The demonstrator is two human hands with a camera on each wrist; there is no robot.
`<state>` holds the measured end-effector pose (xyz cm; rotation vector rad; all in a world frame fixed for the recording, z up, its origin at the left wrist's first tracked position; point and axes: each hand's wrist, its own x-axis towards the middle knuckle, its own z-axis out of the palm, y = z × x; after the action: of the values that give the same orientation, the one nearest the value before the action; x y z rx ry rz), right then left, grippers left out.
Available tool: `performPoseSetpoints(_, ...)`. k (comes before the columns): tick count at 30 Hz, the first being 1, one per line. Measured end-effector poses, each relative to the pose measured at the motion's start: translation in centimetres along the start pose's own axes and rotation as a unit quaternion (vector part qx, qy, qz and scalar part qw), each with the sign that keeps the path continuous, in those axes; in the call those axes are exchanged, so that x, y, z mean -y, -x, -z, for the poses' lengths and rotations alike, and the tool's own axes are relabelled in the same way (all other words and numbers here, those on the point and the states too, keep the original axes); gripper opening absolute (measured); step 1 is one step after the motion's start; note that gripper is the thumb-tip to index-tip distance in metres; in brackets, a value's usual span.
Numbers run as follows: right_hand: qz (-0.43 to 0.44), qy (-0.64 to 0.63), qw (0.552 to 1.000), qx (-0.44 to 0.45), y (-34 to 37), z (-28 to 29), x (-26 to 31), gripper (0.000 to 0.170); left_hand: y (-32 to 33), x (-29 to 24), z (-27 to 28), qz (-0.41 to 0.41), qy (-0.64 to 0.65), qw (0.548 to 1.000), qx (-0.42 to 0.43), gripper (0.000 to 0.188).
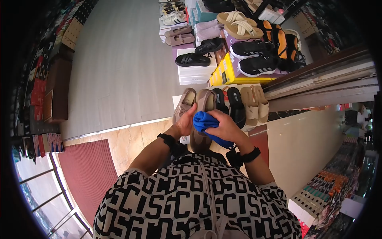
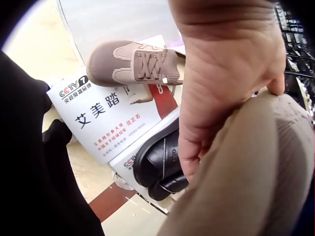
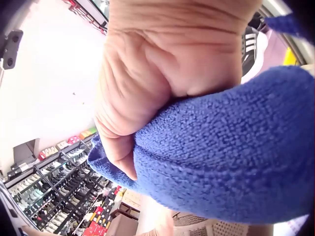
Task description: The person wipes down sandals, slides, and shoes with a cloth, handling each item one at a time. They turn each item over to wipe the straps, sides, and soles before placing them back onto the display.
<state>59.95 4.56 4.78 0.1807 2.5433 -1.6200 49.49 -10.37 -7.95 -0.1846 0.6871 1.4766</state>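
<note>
My left hand (image 1: 186, 122) grips a taupe knit sneaker (image 1: 200, 140) that I hold up in front of my body. In the left wrist view the sneaker (image 2: 246, 162) is close to the camera, with the fingers partly hidden behind it. My right hand (image 1: 227, 128) holds a bunched blue towelling cloth (image 1: 204, 119) over the sneaker's middle. The right wrist view shows the cloth (image 3: 216, 152) folded in the right hand (image 3: 162, 73), a loose end hanging past the fingers. A matching sneaker (image 1: 185, 104) stands on a white shoebox (image 2: 106, 118) just beyond the left hand.
Black slippers (image 1: 235, 104) and beige sandals (image 1: 254, 104) stand to the right of the matching sneaker. Behind them, black sneakers (image 1: 254, 59) and other footwear sit on stacked boxes, including a yellow box (image 1: 223, 73). A red mat (image 1: 88, 165) lies at the left.
</note>
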Motion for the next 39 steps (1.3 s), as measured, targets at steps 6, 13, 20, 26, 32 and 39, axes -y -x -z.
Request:
performPoseSetpoints(6,0.055,-0.136,0.989,-0.029,1.4,3.7,0.0,0.041,-0.3,-1.3,-3.1,-0.053,0.142,0.988,0.03,0.072)
performPoseSetpoints(13,-0.193,-0.415,0.872,-0.174,0.4,6.6,-4.5,0.038,1.3,-2.7,-6.1,-0.105,0.064,0.987,0.106,0.088)
performPoseSetpoints(20,-0.199,-0.424,0.883,-0.007,-2.3,6.4,-3.3,0.032,2.5,-2.0,-8.0,-0.169,-0.021,0.985,0.02,0.065)
performPoseSetpoints(26,-0.143,-0.29,0.946,-0.013,-4.1,9.7,-0.2,0.039,4.2,-1.8,-7.9,-0.174,-0.099,0.979,0.045,0.069)
performPoseSetpoints(32,-0.028,0.183,0.982,-0.041,-5.7,10.3,3.1,0.039,4.8,-1.6,-8.2,-0.169,-0.119,0.978,0.038,0.068)
performPoseSetpoints(39,0.066,0.553,0.822,-0.117,-5.9,7.0,4.1,0.045,5.2,-0.8,-8.4,-0.193,-0.107,0.975,-0.017,0.066)
